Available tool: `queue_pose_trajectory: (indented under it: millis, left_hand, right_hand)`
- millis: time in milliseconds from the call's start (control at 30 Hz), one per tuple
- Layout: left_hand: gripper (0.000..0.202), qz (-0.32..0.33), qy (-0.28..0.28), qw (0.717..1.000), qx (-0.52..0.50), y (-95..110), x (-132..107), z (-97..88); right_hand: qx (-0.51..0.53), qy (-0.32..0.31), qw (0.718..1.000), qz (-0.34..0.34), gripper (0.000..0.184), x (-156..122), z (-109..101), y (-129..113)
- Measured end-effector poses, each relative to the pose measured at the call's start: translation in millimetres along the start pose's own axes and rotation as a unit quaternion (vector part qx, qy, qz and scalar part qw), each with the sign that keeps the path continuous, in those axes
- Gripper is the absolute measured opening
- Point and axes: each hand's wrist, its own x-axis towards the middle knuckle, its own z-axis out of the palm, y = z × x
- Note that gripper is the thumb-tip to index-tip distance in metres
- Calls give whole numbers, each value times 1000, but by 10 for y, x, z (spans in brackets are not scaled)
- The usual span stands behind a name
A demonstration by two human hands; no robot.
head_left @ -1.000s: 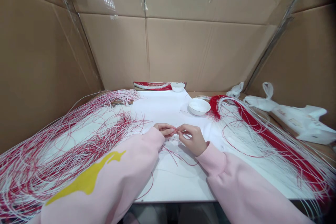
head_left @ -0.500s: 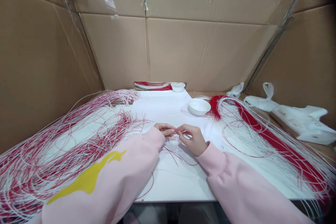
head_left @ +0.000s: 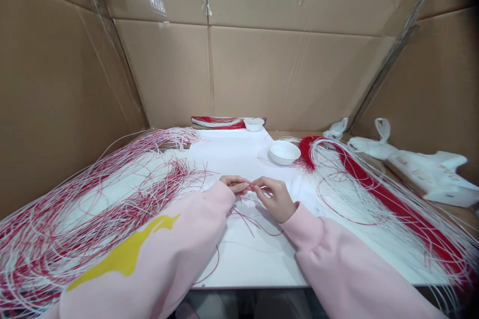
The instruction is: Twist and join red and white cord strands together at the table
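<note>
My left hand (head_left: 235, 184) and my right hand (head_left: 274, 197) meet fingertip to fingertip above the white sheet (head_left: 247, 254), both in pink sleeves. Each hand is closed in a pinch on thin red and white cords (head_left: 251, 220) that trail down toward me across the sheet. A white bowl (head_left: 284, 152) stands just beyond my right hand.
A big loose heap of red and white cords (head_left: 93, 209) covers the left of the table. A second bundle (head_left: 374, 194) fans out on the right. A small white bowl (head_left: 253, 123) and a tray of cords (head_left: 217, 121) sit at the back. White plastic bags (head_left: 419, 167) lie far right. Cardboard walls (head_left: 262, 75) enclose the table.
</note>
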Motion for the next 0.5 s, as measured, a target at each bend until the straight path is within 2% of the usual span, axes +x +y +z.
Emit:
queue_pose_trajectory:
  millis: [400,500]
  left_hand:
    - [42,29,-11,999,29,-17,19,-2]
    - [42,31,2,999,40,-14,20,7]
  right_hand:
    - [-5,-4,1000,-9,14,-9,8,23]
    - [-1,-2,1000,-10,13,-11,11,27]
